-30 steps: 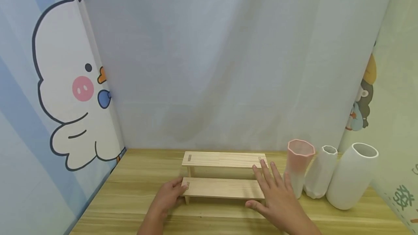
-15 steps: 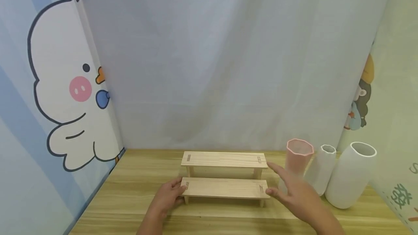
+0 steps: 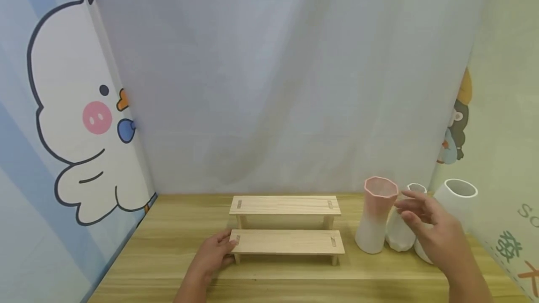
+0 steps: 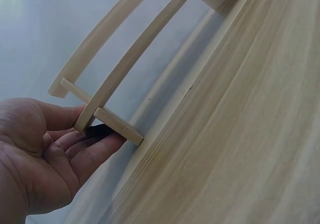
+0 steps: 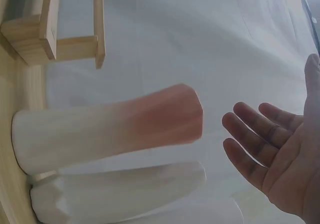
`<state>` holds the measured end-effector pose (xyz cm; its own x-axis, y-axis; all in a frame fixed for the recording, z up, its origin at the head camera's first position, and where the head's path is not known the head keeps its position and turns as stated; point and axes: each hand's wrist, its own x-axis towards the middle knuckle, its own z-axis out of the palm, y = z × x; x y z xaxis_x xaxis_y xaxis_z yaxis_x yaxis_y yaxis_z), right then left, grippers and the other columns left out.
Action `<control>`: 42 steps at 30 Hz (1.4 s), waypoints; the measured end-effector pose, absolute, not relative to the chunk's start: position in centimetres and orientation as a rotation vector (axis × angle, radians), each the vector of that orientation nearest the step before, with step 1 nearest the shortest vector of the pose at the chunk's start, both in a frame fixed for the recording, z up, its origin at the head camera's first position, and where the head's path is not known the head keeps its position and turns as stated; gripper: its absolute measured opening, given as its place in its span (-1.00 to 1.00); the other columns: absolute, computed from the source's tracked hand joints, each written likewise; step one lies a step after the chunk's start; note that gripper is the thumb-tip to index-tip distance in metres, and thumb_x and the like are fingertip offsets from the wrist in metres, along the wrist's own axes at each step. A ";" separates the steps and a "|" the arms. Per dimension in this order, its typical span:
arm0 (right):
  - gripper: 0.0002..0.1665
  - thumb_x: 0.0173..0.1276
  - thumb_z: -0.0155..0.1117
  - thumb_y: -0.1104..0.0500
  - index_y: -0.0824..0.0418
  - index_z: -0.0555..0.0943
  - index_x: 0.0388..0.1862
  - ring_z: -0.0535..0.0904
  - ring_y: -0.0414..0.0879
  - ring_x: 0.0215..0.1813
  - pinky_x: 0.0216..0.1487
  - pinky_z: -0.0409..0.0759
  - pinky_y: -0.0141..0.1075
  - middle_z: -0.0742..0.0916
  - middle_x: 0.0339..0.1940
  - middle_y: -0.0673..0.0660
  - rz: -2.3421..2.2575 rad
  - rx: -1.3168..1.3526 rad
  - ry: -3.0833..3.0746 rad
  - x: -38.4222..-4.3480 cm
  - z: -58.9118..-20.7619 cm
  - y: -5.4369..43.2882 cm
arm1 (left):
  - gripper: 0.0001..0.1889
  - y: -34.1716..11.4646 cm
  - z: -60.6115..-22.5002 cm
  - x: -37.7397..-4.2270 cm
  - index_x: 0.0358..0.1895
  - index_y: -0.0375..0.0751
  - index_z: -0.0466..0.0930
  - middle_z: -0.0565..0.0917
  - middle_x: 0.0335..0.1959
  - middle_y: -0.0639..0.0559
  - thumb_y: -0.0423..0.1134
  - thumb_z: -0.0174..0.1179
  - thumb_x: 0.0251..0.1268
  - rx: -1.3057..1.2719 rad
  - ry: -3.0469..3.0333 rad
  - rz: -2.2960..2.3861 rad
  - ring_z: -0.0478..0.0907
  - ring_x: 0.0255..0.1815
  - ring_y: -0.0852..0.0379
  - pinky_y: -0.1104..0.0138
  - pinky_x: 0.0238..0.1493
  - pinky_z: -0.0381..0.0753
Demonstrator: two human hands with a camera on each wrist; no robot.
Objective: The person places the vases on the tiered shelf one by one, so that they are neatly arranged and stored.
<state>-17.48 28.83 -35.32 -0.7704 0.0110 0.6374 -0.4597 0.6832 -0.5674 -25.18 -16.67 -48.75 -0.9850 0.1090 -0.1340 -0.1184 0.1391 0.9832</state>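
Observation:
A two-level pale wooden stand sits on the table, its front board lower than the back one. My left hand holds the front board's left end. In the left wrist view, the thumb of that hand lies over the board's end and the fingers are beneath it, beside the leg. My right hand is in the air by the vases, fingers spread and holding nothing. Closest to its fingertips are the pink-and-white vase and the small white vase. Behind the hand, the large white vase is partly hidden.
The wood-grain table ends at a pale grey curtain at the back. A cartoon-printed sheet hangs on the left, and a light green printed one on the right.
My right hand has moved from the stand's right end over to the vases on the right. My left hand stays on the stand's left end. The head view has shifted slightly.

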 end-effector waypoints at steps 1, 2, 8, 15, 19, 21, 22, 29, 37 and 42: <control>-0.58 0.43 0.23 0.23 0.16 0.52 0.26 0.55 -0.62 -0.10 -0.06 0.41 -0.78 0.72 -0.16 -0.37 0.988 0.309 -2.256 -17.4 -35.2 29.3 | -0.36 -16.7 -48.8 -25.2 0.46 -0.50 0.11 0.28 0.40 -0.45 -0.23 0.09 0.48 -0.009 2.235 1.954 0.48 0.26 -0.30 0.07 0.10 0.66; -0.59 0.44 0.22 0.23 0.18 0.52 0.24 0.54 -0.65 -0.12 -0.07 0.40 -0.79 0.70 -0.18 -0.42 0.985 0.272 -2.236 -17.3 -35.1 29.8 | -0.37 -16.7 -48.8 -25.2 0.46 -0.50 0.12 0.29 0.40 -0.45 -0.23 0.09 0.48 -0.010 2.237 1.952 0.48 0.26 -0.30 0.07 0.09 0.66; -0.64 0.43 0.22 0.19 0.20 0.57 0.18 0.49 -0.62 -0.20 -0.12 0.33 -0.78 0.61 -0.28 -0.50 1.010 -0.054 -2.045 -17.2 -35.0 31.9 | -0.36 -16.6 -48.9 -25.3 0.45 -0.51 0.11 0.30 0.39 -0.46 -0.23 0.09 0.48 -0.016 2.248 1.940 0.50 0.25 -0.28 0.08 0.08 0.67; -0.45 0.34 0.28 0.08 -0.04 0.44 0.31 0.41 -0.54 -0.13 -0.11 0.30 -0.67 0.51 -0.20 -0.41 1.021 -0.259 -1.861 -17.6 -35.4 33.6 | -0.36 -16.8 -49.0 -25.3 0.45 -0.51 0.13 0.34 0.37 -0.45 -0.23 0.12 0.46 -0.017 2.238 1.959 0.57 0.18 -0.25 0.08 0.05 0.69; -0.34 0.27 0.32 0.07 -0.06 0.37 0.35 0.38 -0.53 -0.06 -0.04 0.29 -0.62 0.45 -0.09 -0.40 1.020 -0.289 -1.827 -17.8 -35.9 34.2 | -0.37 -16.9 -49.0 -25.3 0.44 -0.53 0.12 0.34 0.36 -0.47 -0.26 0.11 0.47 -0.010 2.233 1.973 0.57 0.17 -0.26 0.06 0.05 0.68; -0.29 0.24 0.34 0.07 -0.07 0.35 0.37 0.37 -0.49 0.02 0.04 0.30 -0.59 0.42 -0.02 -0.39 1.032 -0.303 -1.822 -17.9 -36.0 34.5 | -0.38 -16.9 -49.0 -25.3 0.44 -0.54 0.12 0.32 0.36 -0.48 -0.28 0.10 0.47 -0.010 2.225 1.986 0.56 0.18 -0.27 0.06 0.05 0.68; -0.27 0.23 0.35 0.06 -0.07 0.34 0.38 0.37 -0.46 0.07 0.09 0.30 -0.58 0.41 0.03 -0.37 1.034 -0.310 -1.825 -17.9 -36.1 34.7 | -0.39 -16.8 -49.0 -25.3 0.44 -0.54 0.12 0.32 0.36 -0.48 -0.29 0.09 0.47 -0.013 2.220 1.994 0.55 0.19 -0.28 0.05 0.05 0.68; -0.05 0.24 0.36 0.01 -0.05 0.12 0.54 0.26 -0.18 0.46 0.42 0.20 -0.42 0.35 0.48 0.11 1.156 -0.416 -1.960 -18.8 -36.4 36.2 | -0.38 -16.7 -49.1 -25.2 0.45 -0.53 0.10 0.29 0.38 -0.50 -0.28 0.08 0.48 -0.008 2.216 1.984 0.52 0.22 -0.29 0.04 0.07 0.67; 0.10 0.33 0.29 -0.10 -0.07 -0.19 0.62 0.03 0.12 0.59 0.57 0.05 0.07 0.08 0.62 0.16 1.238 -0.440 -2.148 -20.6 -36.3 37.4 | -0.36 -16.7 -48.8 -25.0 0.46 -0.52 0.09 0.29 0.38 -0.49 -0.26 0.09 0.48 -0.005 2.213 1.976 0.50 0.24 -0.30 0.07 0.07 0.67; 0.18 0.32 0.32 -0.13 -0.09 -0.27 0.62 -0.06 0.18 0.61 0.55 0.00 0.21 0.02 0.65 0.12 1.317 -0.434 -2.190 -21.5 -36.1 38.0 | -0.36 -16.8 -48.7 -25.0 0.46 -0.52 0.08 0.29 0.39 -0.48 -0.25 0.09 0.48 0.008 2.206 1.970 0.51 0.23 -0.29 0.08 0.07 0.67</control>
<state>-21.50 37.99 -36.13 -0.8011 0.5273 0.2834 -0.0030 0.4699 -0.8827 -24.99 -16.77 -48.69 -0.9830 0.1259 -0.1333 -0.1183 0.1200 0.9857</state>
